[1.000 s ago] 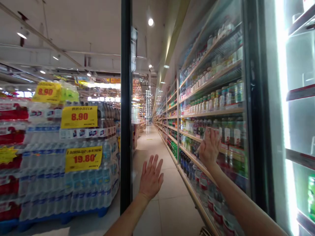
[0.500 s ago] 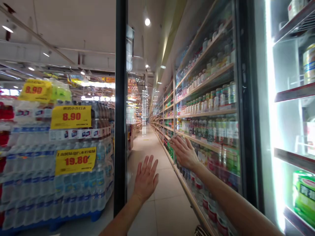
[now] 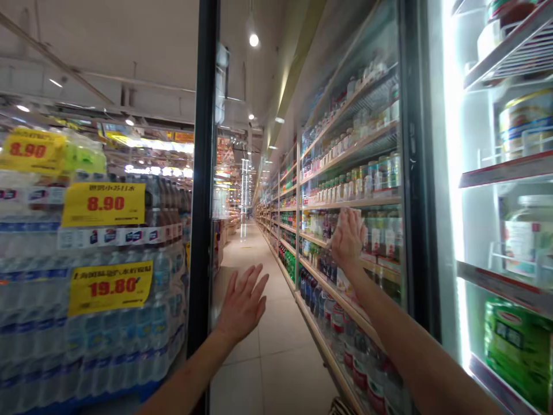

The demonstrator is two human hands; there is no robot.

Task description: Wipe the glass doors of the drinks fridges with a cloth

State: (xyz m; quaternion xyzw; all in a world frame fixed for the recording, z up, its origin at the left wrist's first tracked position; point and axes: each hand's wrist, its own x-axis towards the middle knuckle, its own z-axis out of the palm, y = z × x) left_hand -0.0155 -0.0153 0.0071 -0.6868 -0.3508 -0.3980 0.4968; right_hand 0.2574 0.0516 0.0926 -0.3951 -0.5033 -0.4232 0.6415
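If the glass door (image 3: 298,190) across the middle of the frame is to come up even, the right hand (image 3: 348,241) would do best to press the pale cloth (image 3: 354,214) flat and work it in overlapping strokes, reaching out to the dark border (image 3: 203,173) as well as the easy centre. Light pressure should do; a hard push might swing the door, which appears to stand open beside the lit shelves (image 3: 510,170) at the right of the frame. The left hand (image 3: 242,302) looks well placed to steady it — though fingers on glass may leave prints, so that patch would merit a last pass.

As for pose, the right arm enters at the lower right and slants up and leftward to a hand just right of centre. Its fingers lie close together, nearly straight, holding the cloth against the glass; the hand covers most of it, and blur hides its edges. The left arm rises from the bottom edge, left of centre, to a hand set lower: spread slightly, thumb toward the right, nothing in it. Whether that palm touches the glass — or stops just short — I cannot tell.
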